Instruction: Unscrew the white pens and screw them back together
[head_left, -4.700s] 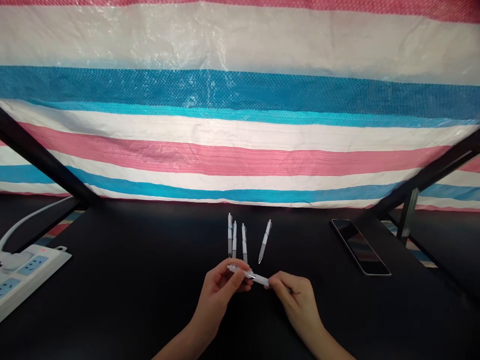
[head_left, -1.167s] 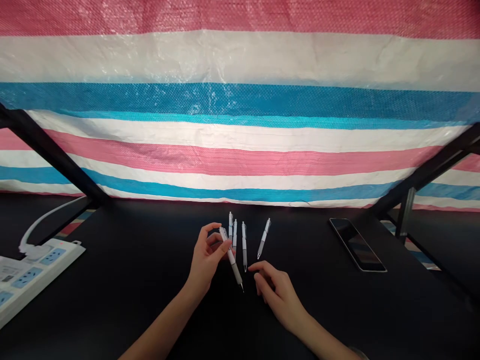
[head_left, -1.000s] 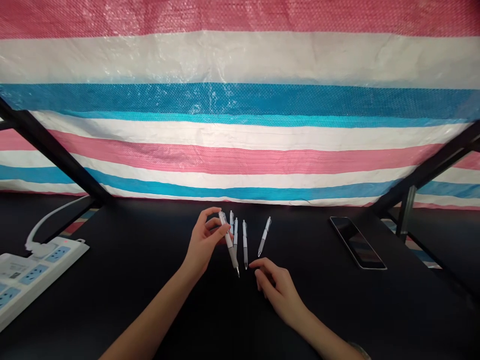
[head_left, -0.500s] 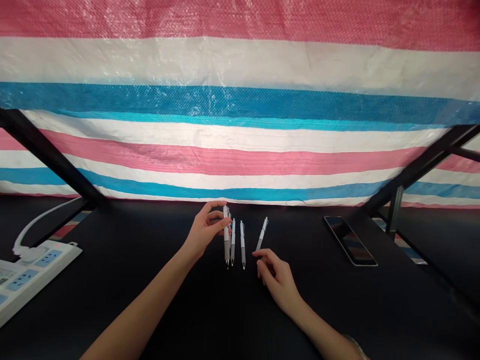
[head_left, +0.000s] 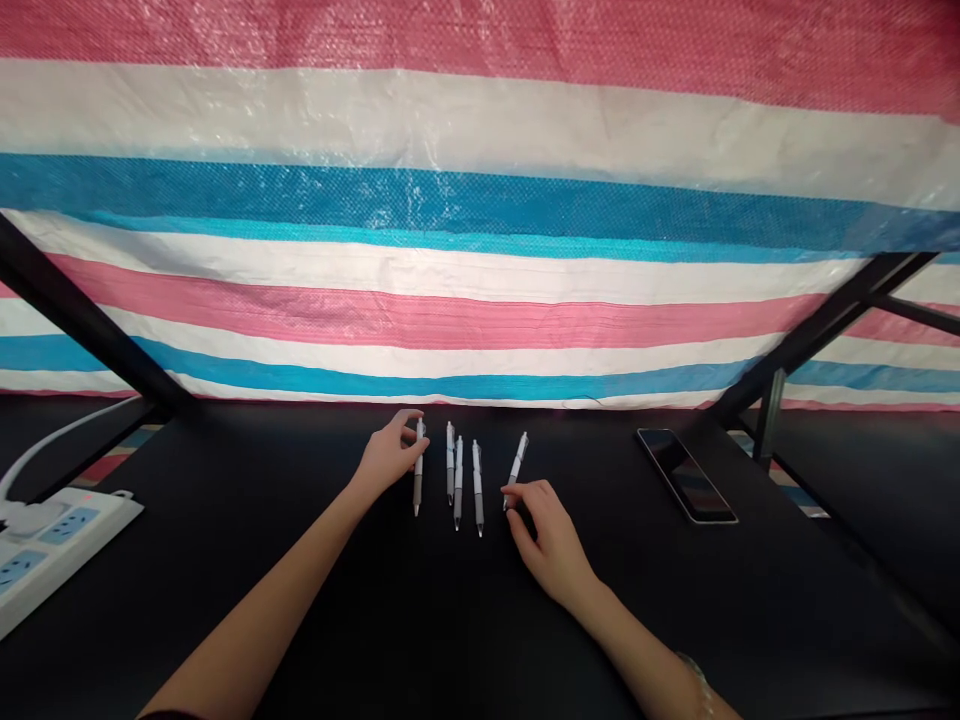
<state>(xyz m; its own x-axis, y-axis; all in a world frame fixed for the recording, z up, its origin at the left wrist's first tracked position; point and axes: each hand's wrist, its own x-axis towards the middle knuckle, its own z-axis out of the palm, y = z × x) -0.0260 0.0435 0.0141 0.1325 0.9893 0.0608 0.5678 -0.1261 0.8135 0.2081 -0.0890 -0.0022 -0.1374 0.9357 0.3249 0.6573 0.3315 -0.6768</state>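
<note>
My left hand (head_left: 390, 450) is closed on the upper part of a white and grey pen (head_left: 418, 490), whose tip points toward me. Right of it, three similar pens lie side by side on the black table: one farther back (head_left: 450, 465), a middle one (head_left: 458, 490) and another (head_left: 478, 492). A slanted pen (head_left: 517, 460) lies farther right. At its lower end is my right hand (head_left: 547, 540), with thumb and forefinger around the tip; whether they grip it is hard to tell.
A phone (head_left: 686, 475) lies on the black table (head_left: 405, 620) at the right. At the left edge sits a white power strip (head_left: 67, 540) with a cable. Black frame bars slope up on both sides before a striped sheet (head_left: 480, 320).
My left hand has moved left with a pen, away from the other pens. My right hand has come closer around the slanted pen's lower end. The view has shifted slightly.
</note>
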